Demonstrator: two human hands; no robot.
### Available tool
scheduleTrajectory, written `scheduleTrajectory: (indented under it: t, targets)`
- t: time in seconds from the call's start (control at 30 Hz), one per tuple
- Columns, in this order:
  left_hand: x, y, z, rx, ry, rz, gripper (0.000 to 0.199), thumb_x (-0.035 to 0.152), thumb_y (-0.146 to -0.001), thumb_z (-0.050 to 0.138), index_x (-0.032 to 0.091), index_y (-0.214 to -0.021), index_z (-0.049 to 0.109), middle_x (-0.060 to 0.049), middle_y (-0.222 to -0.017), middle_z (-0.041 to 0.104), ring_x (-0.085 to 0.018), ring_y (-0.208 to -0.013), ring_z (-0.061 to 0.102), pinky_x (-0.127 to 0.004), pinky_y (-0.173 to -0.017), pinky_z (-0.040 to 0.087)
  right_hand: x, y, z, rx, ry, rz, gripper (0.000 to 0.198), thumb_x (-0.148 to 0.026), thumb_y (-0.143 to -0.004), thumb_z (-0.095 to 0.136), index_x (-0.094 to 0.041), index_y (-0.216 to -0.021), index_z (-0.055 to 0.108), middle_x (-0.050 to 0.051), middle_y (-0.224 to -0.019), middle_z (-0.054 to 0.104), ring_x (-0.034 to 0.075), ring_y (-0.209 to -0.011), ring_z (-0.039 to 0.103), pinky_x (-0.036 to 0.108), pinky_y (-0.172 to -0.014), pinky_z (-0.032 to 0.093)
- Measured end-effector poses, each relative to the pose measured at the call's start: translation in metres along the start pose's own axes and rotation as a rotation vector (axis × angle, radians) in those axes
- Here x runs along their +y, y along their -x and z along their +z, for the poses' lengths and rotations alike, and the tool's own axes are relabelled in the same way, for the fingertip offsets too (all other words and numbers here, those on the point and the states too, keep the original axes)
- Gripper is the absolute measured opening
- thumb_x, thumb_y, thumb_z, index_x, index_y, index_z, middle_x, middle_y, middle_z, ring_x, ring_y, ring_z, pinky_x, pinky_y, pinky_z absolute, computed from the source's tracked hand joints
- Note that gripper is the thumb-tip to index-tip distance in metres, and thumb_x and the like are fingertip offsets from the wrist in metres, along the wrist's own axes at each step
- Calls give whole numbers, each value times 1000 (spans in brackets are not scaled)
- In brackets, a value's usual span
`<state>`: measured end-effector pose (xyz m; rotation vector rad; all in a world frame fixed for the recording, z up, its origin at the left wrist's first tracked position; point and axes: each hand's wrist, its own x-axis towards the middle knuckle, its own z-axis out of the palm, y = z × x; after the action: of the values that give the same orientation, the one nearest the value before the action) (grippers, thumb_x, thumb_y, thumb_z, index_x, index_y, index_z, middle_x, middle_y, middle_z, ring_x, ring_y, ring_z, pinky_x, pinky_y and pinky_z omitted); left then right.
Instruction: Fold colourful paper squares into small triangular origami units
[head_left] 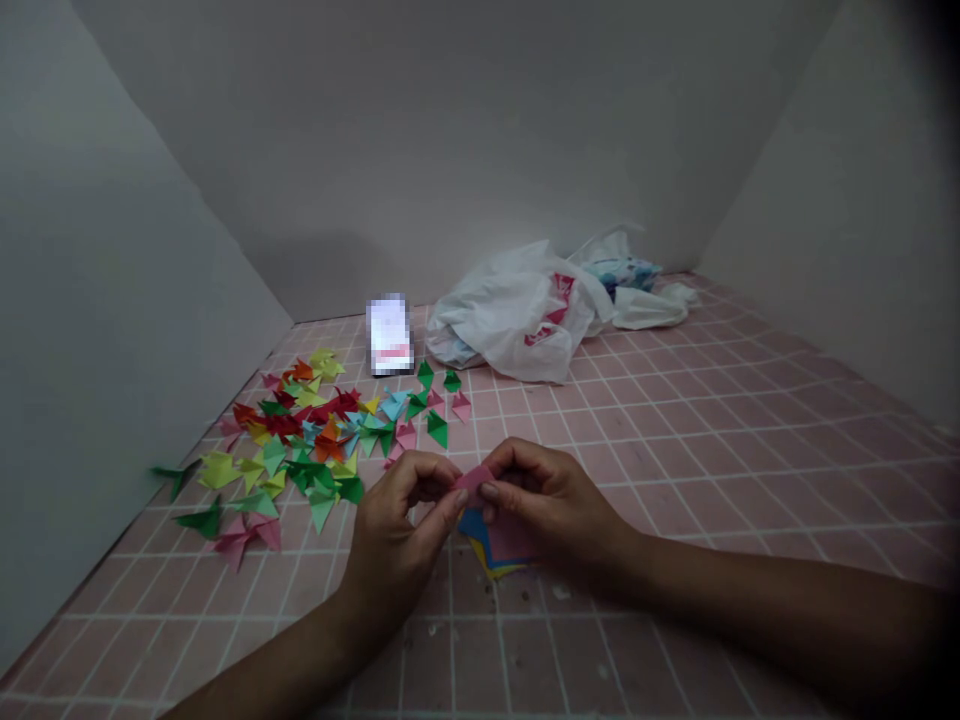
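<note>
A small folded piece of pink paper (473,480) is held between both hands, above the middle of the pink checked surface. My left hand (405,530) pinches its left side between thumb and fingers. On its right side, my right hand (551,505) grips it with thumb and forefinger. Below the hands lies a stack of coloured paper sheets (517,540), with pink, blue and yellow showing; the right hand partly hides it. Left of my hands spread many folded paper pieces (307,475) in green, red, yellow, pink, orange and light blue.
A phone (390,335) with a lit, blurred screen stands near the back wall. Right of it lies a crumpled white plastic bag (517,310) with red print. Another bag (652,305) with a blue patterned item sits behind. Grey walls enclose the back and sides.
</note>
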<state>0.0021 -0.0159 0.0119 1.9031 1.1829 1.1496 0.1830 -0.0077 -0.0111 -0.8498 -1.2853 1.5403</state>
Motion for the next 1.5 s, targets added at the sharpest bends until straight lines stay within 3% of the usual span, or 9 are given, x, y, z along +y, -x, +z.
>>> scheduleTrajectory:
  t: [0.47, 1.5]
  targets:
    - [-1, 1, 1, -12, 64, -89, 6, 22, -86, 63, 18, -90, 59, -3, -85, 64, -16, -79, 64, -28, -71, 54, -2, 0, 0, 20, 45, -11, 13, -27, -82, 68, -17, -78, 60, 0, -71, 63, 12, -66, 60, 25, -64, 48]
    - [-5, 1, 3, 5, 114, -112, 7, 20, -85, 63, 19, -82, 56, -4, -92, 60, -16, -85, 61, -28, -74, 53, -2, -1, 0, 45, 60, -43, 12, -26, -83, 67, -18, -78, 60, -1, -71, 62, 12, -66, 59, 26, -65, 48]
